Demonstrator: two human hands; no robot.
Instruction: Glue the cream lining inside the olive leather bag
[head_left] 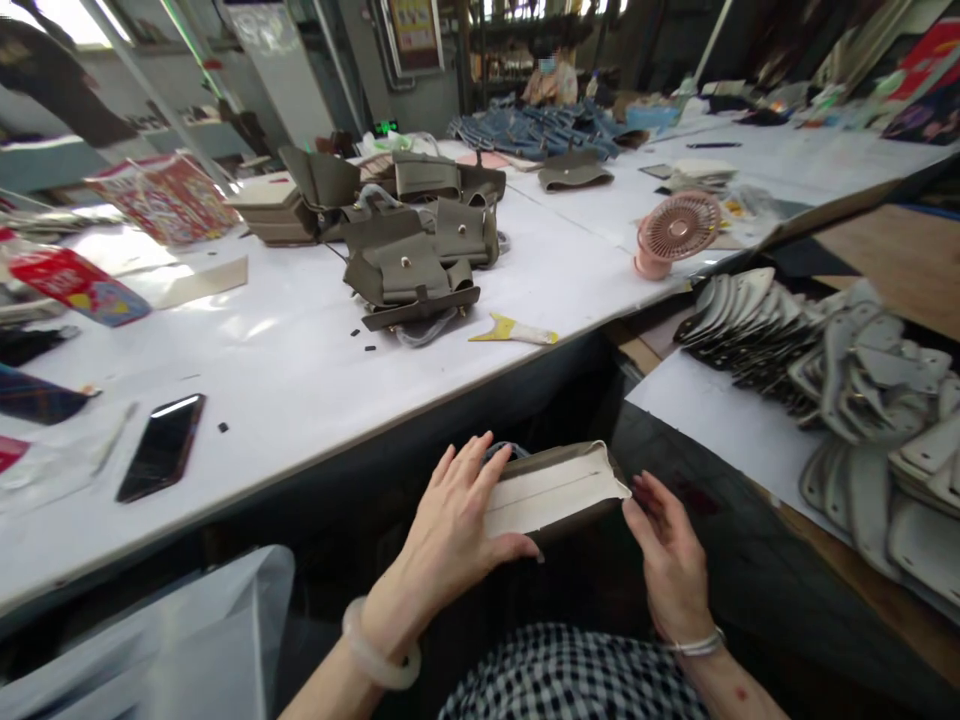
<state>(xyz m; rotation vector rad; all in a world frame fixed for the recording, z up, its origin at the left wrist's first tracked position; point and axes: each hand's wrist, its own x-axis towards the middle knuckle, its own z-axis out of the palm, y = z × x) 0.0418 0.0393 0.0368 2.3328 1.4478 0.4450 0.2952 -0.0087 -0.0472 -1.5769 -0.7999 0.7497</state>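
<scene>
Over the gap in front of the table I have a grey-brown handbag point(551, 488) with a pale, seamed panel facing up. My left hand point(469, 510) is closed around its left end, fingers on the far side and thumb along the near edge. At the bag's right corner, my right hand point(667, 555) has its thumb and fingers closed on the edge. A grey loop, perhaps a wrapped handle, shows just behind the left fingers. More bags of the same colour point(409, 265) lie in a cluster on the white table ahead.
A yellow-and-white tool point(514, 330) lies near the edge of the white table point(292, 400). A phone point(161, 447) rests left, a pink fan point(675, 230) right. Stacked grey-white pieces point(862, 370) fill a lower surface. A person point(551, 80) sits beyond blue denim items point(532, 130).
</scene>
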